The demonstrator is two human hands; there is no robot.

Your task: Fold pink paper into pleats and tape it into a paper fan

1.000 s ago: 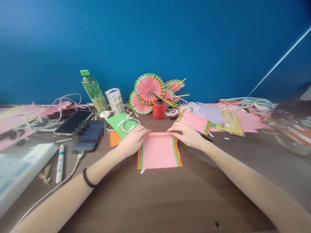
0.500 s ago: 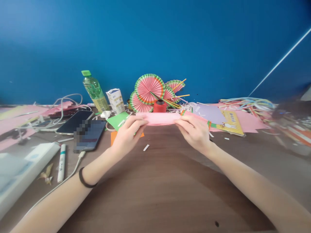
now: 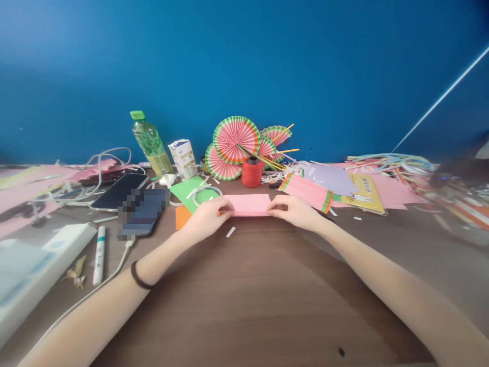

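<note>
A folded strip of pink paper [image 3: 251, 205] stretches between my two hands, close to the tabletop. My left hand [image 3: 209, 216] pinches its left end and my right hand [image 3: 292, 210] its right end, the fingers closed on both sides. Just behind my right hand lies a pleated pink paper [image 3: 305, 189] with orange and green edges. A spool of red thread [image 3: 251, 173] stands beyond the strip. To the left of my left hand are a green paper sheet [image 3: 187, 189], an orange paper piece [image 3: 182, 216] and a roll of clear tape [image 3: 207, 193].
Round pleated paper fans [image 3: 236, 140] lean by the blue wall. A green bottle [image 3: 151, 145] and a small carton [image 3: 183, 159] stand left of them. Phones [image 3: 120, 191], a marker [image 3: 99, 255] and a white power strip [image 3: 49, 265] lie left. A yellow packet [image 3: 364, 193] lies right.
Both hands have lowered the pink paper strip toward the table and closer to me. The red spool and the tape roll show more fully now.
</note>
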